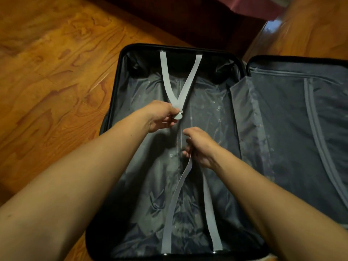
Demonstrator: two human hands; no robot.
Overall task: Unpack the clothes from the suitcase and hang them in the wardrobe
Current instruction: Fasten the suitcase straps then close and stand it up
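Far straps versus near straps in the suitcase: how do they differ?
The far straps converge to a buckle in the left hand and look taut; the near straps look slack, gathered by the right hand, no buckle visible. Both are grey webbing pairs.

The floor (56,53) was seen to be laid in orange-brown wood with bold grain, its finish glossy enough to carry pale streaks of reflected light. The suitcase (120,59) was edged by a black rim, smooth and probably hard plastic, though the dim view left that uncertain. Its lining (150,176) was made of thin grey cloth, crinkled and faintly shiny, like nylon. The straps (190,76) were woven of flat light-grey webbing, matt in look. The buckle (178,115) appeared to be moulded in pale plastic. The divider panel (282,102) was formed of darker grey fabric, trimmed with matt grey zip tape.
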